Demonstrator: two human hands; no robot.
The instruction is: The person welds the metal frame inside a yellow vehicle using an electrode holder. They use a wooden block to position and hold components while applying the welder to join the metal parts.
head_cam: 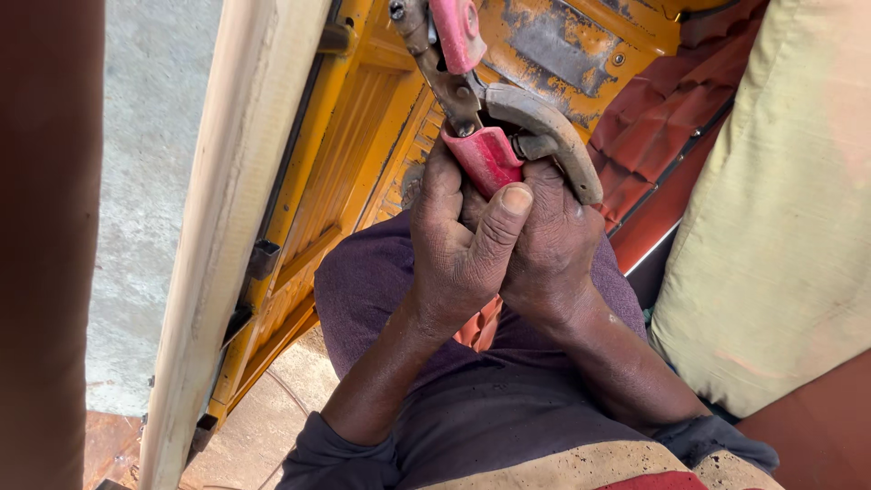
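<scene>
Both of your hands are wrapped around the lower end of a pair of red-handled pliers (472,109), which sits at twelve o'clock from your wrists, up against the worn yellow metal panel (363,154). Your left hand (458,245) is closed around the lower red grip (485,156), thumb lying flat up its side; your right hand (549,249) is curled shut around the same spot, with a grey curved sleeve (553,127) arching over its knuckles toward two o'clock. The upper red grip (458,32) stands free at twelve o'clock, so the handles are spread.

To work well here, keep your wrists close together and your forearms braced on your lap, so that any squeeze runs straight along the tool. Keep the left thumb clear of the pivot, where skin could be pinched. The tool's head is cut off by the top edge, so you cannot judge its bite from here; check it by eye before loading it. The cream cushion (771,227) lies at three o'clock, the pale post (227,227) at nine.
</scene>
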